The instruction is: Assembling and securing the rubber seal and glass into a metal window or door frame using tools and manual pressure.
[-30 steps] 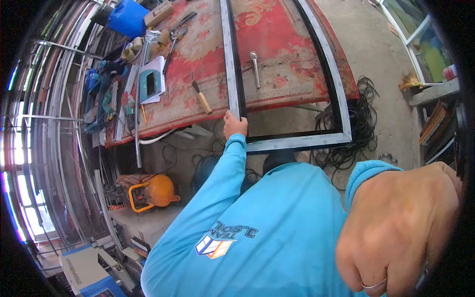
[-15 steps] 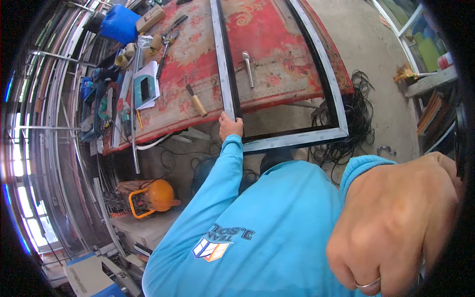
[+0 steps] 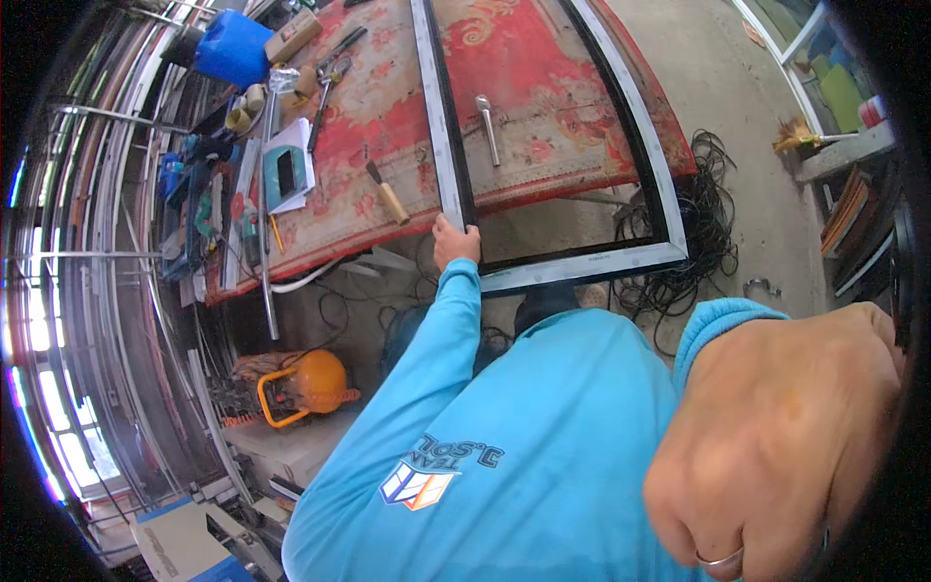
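Note:
My left hand [image 3: 456, 242] is closed around the near left corner of a long window or door frame [image 3: 592, 268]. The frame is pale grey with a dark inner edge, and its near end juts past the edge of a red patterned cloth [image 3: 378, 107] on the table. Close to the camera, at the lower right, my right hand [image 3: 776, 436] is raised with curled fingers and a ring on one of them. Its palm is turned away, so anything inside is hidden. A wooden-handled chisel [image 3: 390, 196] lies left of the frame; a slim metal tool [image 3: 488, 130] lies within its outline.
A teal-and-black device [image 3: 286, 173] rests on paper among tools at the table's left. Behind stands a blue jug [image 3: 235, 47]. Below are an orange tank [image 3: 318, 383] and tangled black cables [image 3: 703, 228]. Long metal profiles [image 3: 107, 291] line the left; a brush [image 3: 800, 136] lies right.
The view has shifted slightly, so the table and frame sit a little differently in the picture. My left hand keeps its hold on the frame, and my right hand stays raised and curled.

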Demonstrator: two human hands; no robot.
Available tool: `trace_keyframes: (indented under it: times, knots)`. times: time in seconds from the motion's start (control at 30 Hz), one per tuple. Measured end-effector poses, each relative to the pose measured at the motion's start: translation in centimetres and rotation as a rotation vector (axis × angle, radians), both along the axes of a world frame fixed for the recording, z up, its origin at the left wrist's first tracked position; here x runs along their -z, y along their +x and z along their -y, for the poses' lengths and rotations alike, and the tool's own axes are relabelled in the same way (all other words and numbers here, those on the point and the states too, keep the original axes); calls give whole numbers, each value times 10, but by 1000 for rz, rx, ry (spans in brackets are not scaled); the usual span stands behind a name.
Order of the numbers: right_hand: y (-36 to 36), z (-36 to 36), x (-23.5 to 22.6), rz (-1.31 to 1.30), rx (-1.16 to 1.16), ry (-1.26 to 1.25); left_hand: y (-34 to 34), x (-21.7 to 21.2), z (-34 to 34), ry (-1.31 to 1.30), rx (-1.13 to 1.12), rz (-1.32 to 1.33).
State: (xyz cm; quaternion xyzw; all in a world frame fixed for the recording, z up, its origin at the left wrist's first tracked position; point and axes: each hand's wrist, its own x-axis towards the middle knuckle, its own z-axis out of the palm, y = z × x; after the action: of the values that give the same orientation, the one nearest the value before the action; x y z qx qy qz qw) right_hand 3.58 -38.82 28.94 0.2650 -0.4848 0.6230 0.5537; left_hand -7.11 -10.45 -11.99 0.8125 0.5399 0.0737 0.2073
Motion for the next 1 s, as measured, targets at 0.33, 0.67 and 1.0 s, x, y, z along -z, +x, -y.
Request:
trace_keyframes:
  times: [0.33,0.67,1.0]
  knots:
    - [-2,2,0,1,-20,0,0,0,-2,-15,-7,-20]
    - [1,7,-3,-4,-26,-3,3,-3,0,0,-9,-22]
    - [10,6,2,-24,-31,-21,1,-2,-1,17,-1,-17]
